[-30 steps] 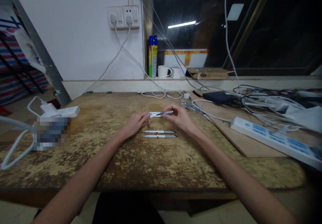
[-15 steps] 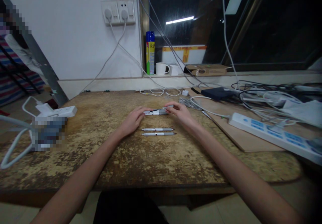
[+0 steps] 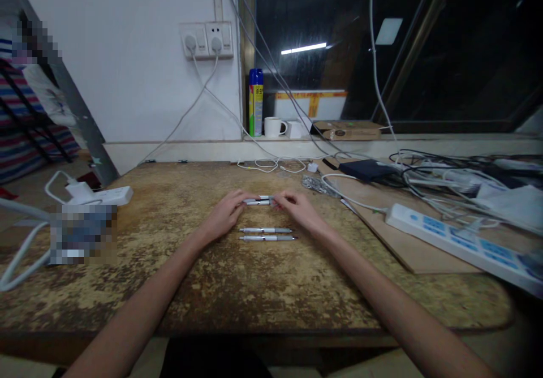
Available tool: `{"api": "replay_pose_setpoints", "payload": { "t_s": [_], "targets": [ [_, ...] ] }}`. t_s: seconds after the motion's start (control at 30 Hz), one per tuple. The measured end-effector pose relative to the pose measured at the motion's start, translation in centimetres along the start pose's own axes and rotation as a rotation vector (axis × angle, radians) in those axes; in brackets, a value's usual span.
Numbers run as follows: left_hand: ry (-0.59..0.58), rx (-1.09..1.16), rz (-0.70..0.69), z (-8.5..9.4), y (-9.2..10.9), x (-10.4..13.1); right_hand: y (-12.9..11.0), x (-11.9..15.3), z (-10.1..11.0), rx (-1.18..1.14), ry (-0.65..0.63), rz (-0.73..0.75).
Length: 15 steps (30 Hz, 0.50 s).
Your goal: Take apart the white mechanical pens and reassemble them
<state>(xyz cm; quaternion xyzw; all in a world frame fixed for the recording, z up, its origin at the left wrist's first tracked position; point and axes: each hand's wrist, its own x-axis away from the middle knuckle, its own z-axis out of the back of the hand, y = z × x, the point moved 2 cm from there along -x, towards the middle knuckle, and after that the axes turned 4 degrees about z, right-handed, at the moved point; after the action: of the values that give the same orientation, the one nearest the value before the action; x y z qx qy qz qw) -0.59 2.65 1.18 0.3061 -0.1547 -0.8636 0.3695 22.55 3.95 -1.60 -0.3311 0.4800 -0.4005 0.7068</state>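
Note:
On the worn wooden table (image 3: 203, 304), my left hand (image 3: 227, 214) closes its fingertips on the left ends of white-and-grey pens (image 3: 258, 202). My right hand (image 3: 296, 209) pinches the same pens at their right ends. At least two pens lie side by side between the hands; fingers cover their tips, so I cannot tell exactly how many. Nearer to me, a grey-gripped pen (image 3: 266, 230) and a second similar pen (image 3: 267, 238) lie parallel on the tabletop, touched by neither hand.
At right, a white power strip (image 3: 458, 245) sits on a brown board (image 3: 407, 242) beside tangled cables. A smaller power strip (image 3: 121, 196) stands at left. A spray can (image 3: 255, 103), white mug (image 3: 274, 127) and cardboard box (image 3: 350, 130) line the sill.
The camera view has tilted upward, so the scene sits lower. Both hands remain at the far pens, which now lie more evenly together; my right fingers have come down around their ends.

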Motion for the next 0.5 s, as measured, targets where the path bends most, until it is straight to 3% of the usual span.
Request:
{"api": "replay_pose_setpoints", "payload": {
  "t_s": [0.13, 0.33, 0.5],
  "targets": [
    [0.049, 0.019, -0.009, 0.4, -0.3, 0.0, -0.3, -0.1, 0.5, -0.104, -0.013, -0.047],
    [0.177, -0.018, 0.064, 1.1, -1.9, 0.1, -0.4, -0.3, 2.2, -0.121, 0.092, -0.047],
    [0.158, -0.046, 0.075, 1.0, -2.6, 0.2, -0.9, -0.2, 2.3, -0.039, 0.187, 0.017]
  ]
}}
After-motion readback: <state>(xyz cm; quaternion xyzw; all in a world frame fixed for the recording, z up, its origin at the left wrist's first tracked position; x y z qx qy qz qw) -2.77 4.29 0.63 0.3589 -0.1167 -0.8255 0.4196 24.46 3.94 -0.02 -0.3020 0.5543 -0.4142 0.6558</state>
